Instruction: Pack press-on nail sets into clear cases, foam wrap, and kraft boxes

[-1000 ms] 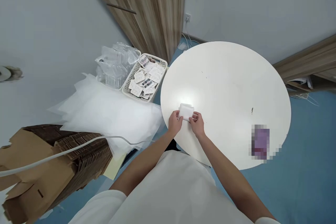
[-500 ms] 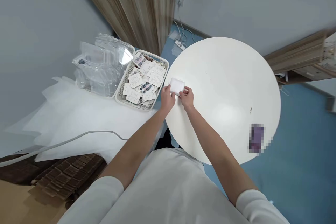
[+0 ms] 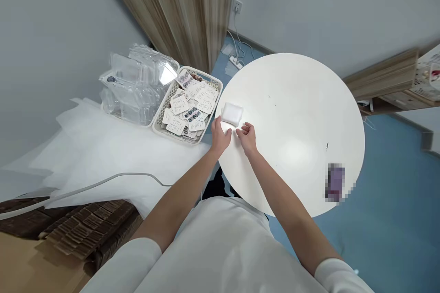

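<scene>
The left hand (image 3: 221, 139) is holding thumb and fingers apart, the right hand (image 3: 248, 140) is curling its fingers, thumb apart; just beyond, a white packet (image 3: 232, 113) is lying on the round table (image 3: 309, 100), a basket (image 3: 172, 136) standing leftward

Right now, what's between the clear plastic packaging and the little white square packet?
A white perforated plastic basket of printed cards, then a sliver of round white table before the packet, in the head view.

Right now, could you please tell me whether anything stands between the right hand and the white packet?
Nothing visible does: the right hand is just by the near right corner of the white packet, with no other thing between them on the round table.
</scene>
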The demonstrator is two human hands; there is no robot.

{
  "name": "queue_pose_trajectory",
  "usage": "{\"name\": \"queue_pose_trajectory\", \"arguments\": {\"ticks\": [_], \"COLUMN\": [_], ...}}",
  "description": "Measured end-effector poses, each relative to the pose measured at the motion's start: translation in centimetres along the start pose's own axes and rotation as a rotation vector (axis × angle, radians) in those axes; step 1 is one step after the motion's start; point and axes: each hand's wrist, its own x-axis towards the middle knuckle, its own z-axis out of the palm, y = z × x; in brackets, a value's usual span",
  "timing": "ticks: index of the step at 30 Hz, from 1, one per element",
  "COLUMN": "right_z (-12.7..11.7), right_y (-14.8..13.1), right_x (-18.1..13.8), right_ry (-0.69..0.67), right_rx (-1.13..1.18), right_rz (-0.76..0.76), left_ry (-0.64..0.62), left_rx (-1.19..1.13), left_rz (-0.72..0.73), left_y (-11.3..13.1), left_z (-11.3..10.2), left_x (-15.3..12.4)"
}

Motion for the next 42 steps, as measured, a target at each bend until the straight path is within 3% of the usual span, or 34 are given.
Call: {"name": "queue_pose_trajectory", "arguments": {"ticks": [6, 9, 13, 17, 23, 28, 33, 37, 42], "right_z": [-3.4, -6.0, -9.1, -9.6, -5.6, -1.7, 2.7, 8.5, 16.2], "right_y": [1.6, 2.4, 3.6, 5.2, 6.4, 5.3, 3.9, 1.9, 0.1], "right_x": [-4.4, -7.2, -10.2, -12.3, -16.0, -19.4, -22.6, -26.3, -32.2], "right_ry": [-0.077, -0.145, -0.27, -0.431, -0.715, -0.941, -1.115, -1.059, -0.97], "right_rx": [0.005, 0.011, 0.014, 0.015, -0.059, -0.206, -0.432, -0.583, -0.711], "right_rz": [0.044, 0.05, 0.011, -0.063, -0.098, -0.314, -0.566, -0.924, -1.343], "left_ry": [0.042, 0.0, -0.163, -0.058, 0.222, 0.551, 0.755, 0.834, 0.743], "left_rx": [-0.007, -0.073, -0.19, -0.142, -0.019, 0.127, 0.237, 0.353, 0.459], "left_rz": [-0.036, -0.051, -0.092, -0.163, -0.258, -0.326, -0.28, -0.243, -0.255], "left_y": [1.6, 3.3, 4.6, 3.6, 0.9, -1.0, -3.4, -5.7, -8.7], "left_z": [-0.1, -0.9, -2.5, -4.0, -8.4, -14.1, -19.6, -24.3, -29.2], "left_x": [-3.6, -6.4, -11.6, -18.5, -26.4, -30.0, -33.5, -35.6, -36.3]}}
